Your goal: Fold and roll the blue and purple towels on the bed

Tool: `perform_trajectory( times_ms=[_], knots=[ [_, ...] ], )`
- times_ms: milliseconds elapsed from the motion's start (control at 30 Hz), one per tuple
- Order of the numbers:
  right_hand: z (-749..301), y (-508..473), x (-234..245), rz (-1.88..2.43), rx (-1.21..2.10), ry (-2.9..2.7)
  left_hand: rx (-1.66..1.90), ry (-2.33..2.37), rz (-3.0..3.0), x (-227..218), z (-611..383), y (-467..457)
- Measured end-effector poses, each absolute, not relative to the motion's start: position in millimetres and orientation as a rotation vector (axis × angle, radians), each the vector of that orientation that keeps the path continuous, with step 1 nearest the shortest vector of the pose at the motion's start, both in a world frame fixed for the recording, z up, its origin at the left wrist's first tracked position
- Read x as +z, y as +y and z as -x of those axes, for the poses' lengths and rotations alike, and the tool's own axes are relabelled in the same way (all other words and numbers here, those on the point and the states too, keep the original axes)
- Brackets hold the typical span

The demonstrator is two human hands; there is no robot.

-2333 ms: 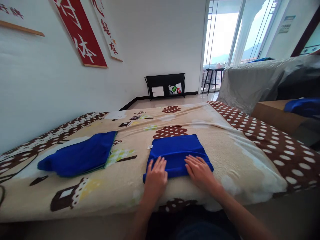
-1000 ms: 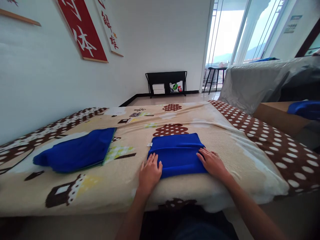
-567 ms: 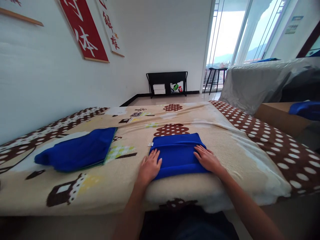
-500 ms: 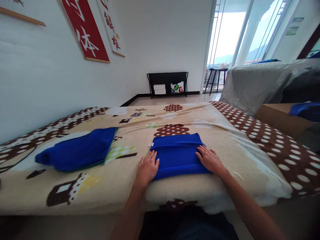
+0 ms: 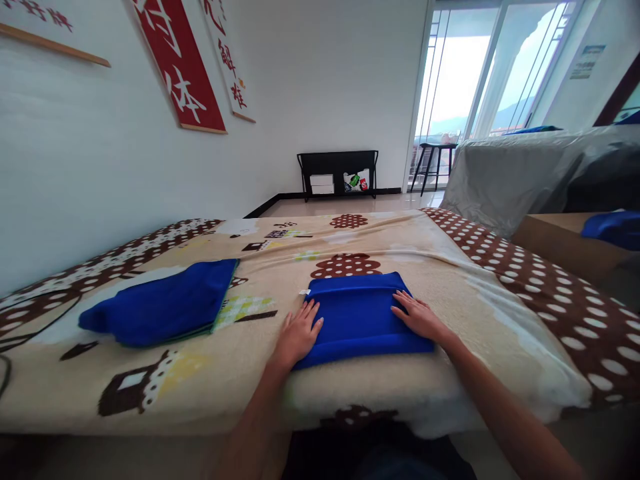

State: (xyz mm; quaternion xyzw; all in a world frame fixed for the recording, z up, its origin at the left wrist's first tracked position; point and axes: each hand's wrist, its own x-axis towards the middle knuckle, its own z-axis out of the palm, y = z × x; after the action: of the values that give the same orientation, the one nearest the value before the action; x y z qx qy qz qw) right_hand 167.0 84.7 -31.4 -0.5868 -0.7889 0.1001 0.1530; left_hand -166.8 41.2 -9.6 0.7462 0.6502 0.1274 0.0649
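A folded blue cloth [image 5: 359, 319] lies near the front edge of a bed covered by a beige and brown patterned blanket [image 5: 260, 373]. My left hand [image 5: 296, 335] rests flat on the cloth's left edge, fingers stretched out. My right hand [image 5: 421, 318] lies flat on its right edge, fingers spread. Neither hand grips anything. A small white tag [image 5: 303, 291] shows at the cloth's far left corner.
A stack of folded blue cloths [image 5: 160, 305] lies to the left on the blanket. More blue cloth [image 5: 613, 227] sits on a cardboard box [image 5: 555, 237] at right. A grey covered sofa [image 5: 505, 170], a black rack [image 5: 337, 173] and a stool [image 5: 433, 163] stand beyond.
Both hands moved from the cloth's near middle out to its left and right edges, staying flat. The cloth looks flatter. The view shifted slightly.
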Motion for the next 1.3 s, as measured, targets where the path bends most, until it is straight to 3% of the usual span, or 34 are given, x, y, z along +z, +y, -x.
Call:
perform_trajectory(
  times_ms=[267,500,700,967,1300],
  knots=[
    [-201.1,19.1,-24.4,1.353,0.04,-2.184,1.249,1.834,-2.376,-5.0,202.8,-15.4],
    [-203.3,-21.1,-38.5,1.244,-0.135,-2.385,0.936,1.623,-2.916,-24.1,181.8,-66.2],
    [-200.9,-4.4,-42.0,1.256,-0.012,-2.333,1.078,1.671,-2.66,-39.1,186.6,-45.6],
    [-204.9,27.6,-43.4,1.385,0.427,-2.046,1.08,1.785,-2.173,-32.6,196.2,-31.8],
    [-210.3,12.2,-35.8,1.33,0.494,-2.121,1.155,1.673,-1.89,-11.6,199.5,-36.4]
  ],
)
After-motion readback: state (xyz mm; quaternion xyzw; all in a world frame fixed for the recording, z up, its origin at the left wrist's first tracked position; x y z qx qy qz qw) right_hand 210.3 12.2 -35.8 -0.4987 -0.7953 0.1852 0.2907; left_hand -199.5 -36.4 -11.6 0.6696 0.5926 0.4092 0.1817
